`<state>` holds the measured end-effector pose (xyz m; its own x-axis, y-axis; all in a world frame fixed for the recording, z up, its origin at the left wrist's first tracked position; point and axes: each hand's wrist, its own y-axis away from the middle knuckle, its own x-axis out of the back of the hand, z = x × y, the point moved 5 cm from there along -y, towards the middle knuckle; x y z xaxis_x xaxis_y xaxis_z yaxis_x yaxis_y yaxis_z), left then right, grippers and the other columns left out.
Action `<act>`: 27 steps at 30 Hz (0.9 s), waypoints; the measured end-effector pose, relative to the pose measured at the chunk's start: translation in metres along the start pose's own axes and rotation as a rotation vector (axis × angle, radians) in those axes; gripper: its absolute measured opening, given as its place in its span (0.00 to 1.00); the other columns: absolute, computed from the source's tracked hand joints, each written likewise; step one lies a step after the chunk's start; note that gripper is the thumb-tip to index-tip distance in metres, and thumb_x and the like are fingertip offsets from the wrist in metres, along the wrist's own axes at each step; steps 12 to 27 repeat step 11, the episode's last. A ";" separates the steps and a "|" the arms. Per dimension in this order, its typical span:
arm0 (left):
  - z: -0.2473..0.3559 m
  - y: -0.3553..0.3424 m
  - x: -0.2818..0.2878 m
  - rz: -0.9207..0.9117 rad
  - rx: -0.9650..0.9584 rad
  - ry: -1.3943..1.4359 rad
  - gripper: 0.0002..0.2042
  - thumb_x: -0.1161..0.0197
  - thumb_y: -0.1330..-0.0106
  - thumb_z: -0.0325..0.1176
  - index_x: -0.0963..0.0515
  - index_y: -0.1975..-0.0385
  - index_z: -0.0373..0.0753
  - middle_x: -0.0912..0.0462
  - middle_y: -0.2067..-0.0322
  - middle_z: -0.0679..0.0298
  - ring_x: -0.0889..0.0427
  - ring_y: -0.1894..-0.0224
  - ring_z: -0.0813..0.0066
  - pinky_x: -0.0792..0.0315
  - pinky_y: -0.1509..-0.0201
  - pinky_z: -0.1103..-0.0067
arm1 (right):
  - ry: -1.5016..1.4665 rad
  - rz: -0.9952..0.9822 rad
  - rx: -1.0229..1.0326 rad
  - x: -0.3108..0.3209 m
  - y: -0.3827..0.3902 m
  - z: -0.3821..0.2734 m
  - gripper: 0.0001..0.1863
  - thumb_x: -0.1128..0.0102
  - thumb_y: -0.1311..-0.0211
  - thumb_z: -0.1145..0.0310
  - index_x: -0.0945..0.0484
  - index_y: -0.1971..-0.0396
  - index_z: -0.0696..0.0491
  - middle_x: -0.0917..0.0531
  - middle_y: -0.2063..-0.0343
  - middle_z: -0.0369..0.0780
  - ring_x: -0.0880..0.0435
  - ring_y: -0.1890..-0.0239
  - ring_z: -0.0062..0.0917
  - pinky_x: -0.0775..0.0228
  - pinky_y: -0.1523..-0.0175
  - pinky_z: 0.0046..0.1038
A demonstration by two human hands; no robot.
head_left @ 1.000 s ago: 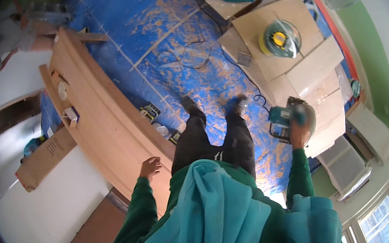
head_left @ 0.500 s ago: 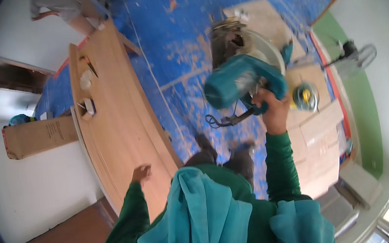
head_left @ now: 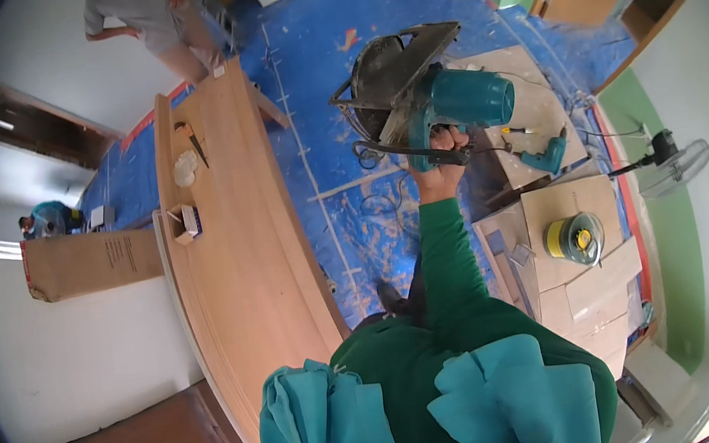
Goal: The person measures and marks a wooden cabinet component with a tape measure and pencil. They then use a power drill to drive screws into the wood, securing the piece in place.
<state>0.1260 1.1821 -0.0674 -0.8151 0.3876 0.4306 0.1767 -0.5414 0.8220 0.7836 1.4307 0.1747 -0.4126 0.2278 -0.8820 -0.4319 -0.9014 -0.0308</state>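
Note:
My right hand [head_left: 438, 172] is wrapped around the handle of a teal circular saw [head_left: 469, 98], held out in front of me above the floor. The saw's dark base plate and blade guard [head_left: 379, 73] are turned up and to the left, and its motor housing points right. A black cord [head_left: 368, 154] hangs looped beside the guard. My left hand is out of view. To my left runs a long wooden counter [head_left: 239, 238] carrying a handled tool [head_left: 193, 143], a crumpled pale piece [head_left: 185, 168] and a small box [head_left: 184, 223].
On the right, a teal drill [head_left: 548, 154] lies on a board, near a tub with a yellow label [head_left: 575, 239] on cardboard [head_left: 542, 204]. A fan [head_left: 673, 163] stands by the wall. One person [head_left: 154, 23] is beyond the counter. Blue sheeting [head_left: 304, 56] covers the floor.
My right hand has swung the saw leftward and turned it, so its motor now points right instead of left. My left hand, earlier over the counter, has left the view.

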 end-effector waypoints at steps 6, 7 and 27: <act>0.142 0.030 0.060 0.523 -0.562 -0.559 0.20 0.31 0.25 0.41 0.16 0.50 0.27 0.12 0.64 0.52 0.13 0.57 0.61 0.18 0.52 0.63 | 0.034 -0.020 -0.125 0.019 -0.101 -0.013 0.10 0.44 0.26 0.69 0.30 0.71 0.48 0.31 0.77 0.29 0.27 0.76 0.17 0.34 0.69 0.26; 0.224 0.040 0.038 0.618 -0.576 -0.368 0.23 0.32 0.25 0.42 0.20 0.44 0.25 0.14 0.53 0.46 0.16 0.46 0.54 0.22 0.41 0.62 | 0.179 -0.040 -0.077 0.027 -0.113 -0.038 0.10 0.44 0.25 0.69 0.29 0.70 0.49 0.31 0.76 0.30 0.27 0.76 0.17 0.34 0.68 0.26; 0.492 0.169 0.006 0.709 -0.910 -0.166 0.34 0.38 0.22 0.38 0.40 0.24 0.26 0.37 0.23 0.41 0.37 0.21 0.46 0.43 0.18 0.62 | 0.120 -0.014 -0.182 0.034 -0.145 -0.034 0.07 0.45 0.24 0.69 0.28 0.67 0.50 0.31 0.76 0.29 0.27 0.76 0.17 0.31 0.68 0.27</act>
